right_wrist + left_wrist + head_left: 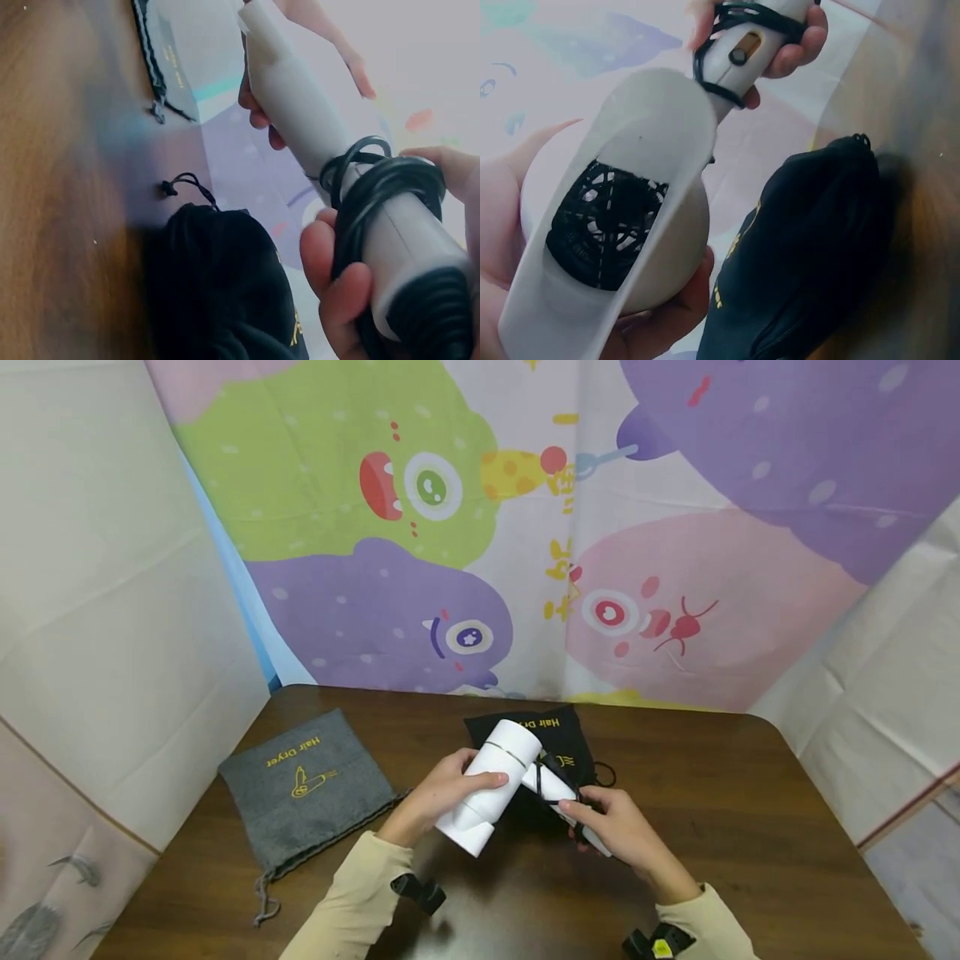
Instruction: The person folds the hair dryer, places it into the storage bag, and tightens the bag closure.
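Observation:
Both hands hold a white hair dryer above the table. My left hand grips its barrel, thumb across the top. Its flat nozzle faces the left wrist camera, with a black grille inside. Around the handle my right hand is curled, over the wound black cord. A small switch shows on the handle in the left wrist view. Behind and below the dryer lies a black drawstring pouch with yellow "Hair Dryer" lettering, partly hidden by the dryer.
A grey drawstring pouch with a yellow dryer print lies flat on the left of the dark wooden table. Behind the table hangs a cloth with cartoon monsters. Pale cloths stand at both sides.

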Motion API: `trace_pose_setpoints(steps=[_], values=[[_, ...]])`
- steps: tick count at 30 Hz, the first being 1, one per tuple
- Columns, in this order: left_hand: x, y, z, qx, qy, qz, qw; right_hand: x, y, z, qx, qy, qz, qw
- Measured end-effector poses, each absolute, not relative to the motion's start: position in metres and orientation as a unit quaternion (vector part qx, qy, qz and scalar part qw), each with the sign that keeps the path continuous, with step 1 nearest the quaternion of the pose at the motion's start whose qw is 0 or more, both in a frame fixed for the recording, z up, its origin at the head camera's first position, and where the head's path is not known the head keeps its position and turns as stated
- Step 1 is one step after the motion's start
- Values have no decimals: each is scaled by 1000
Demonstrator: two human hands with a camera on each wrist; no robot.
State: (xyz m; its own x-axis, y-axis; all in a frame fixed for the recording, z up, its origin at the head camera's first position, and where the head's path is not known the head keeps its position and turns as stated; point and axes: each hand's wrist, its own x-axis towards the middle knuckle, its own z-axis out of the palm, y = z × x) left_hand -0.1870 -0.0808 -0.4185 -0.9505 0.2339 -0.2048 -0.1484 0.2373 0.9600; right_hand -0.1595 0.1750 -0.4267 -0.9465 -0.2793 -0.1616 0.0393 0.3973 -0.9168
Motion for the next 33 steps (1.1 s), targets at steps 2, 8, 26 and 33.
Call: trace_pose_setpoints(steps=[2, 8, 26, 33], values=[[-185, -79, -420, 21, 770, 621, 145, -158, 173, -428, -60, 825, -546, 134], [-180, -75, -425, 8, 764, 634, 115, -157, 167, -431, -23, 818, -566, 101], [-169, -47, -433, -21, 764, 645, 15, -140, 114, -449, 107, 734, -671, -20], [-166, -47, -434, -35, 758, 651, 13, -139, 112, -448, 105, 738, -666, -28]])
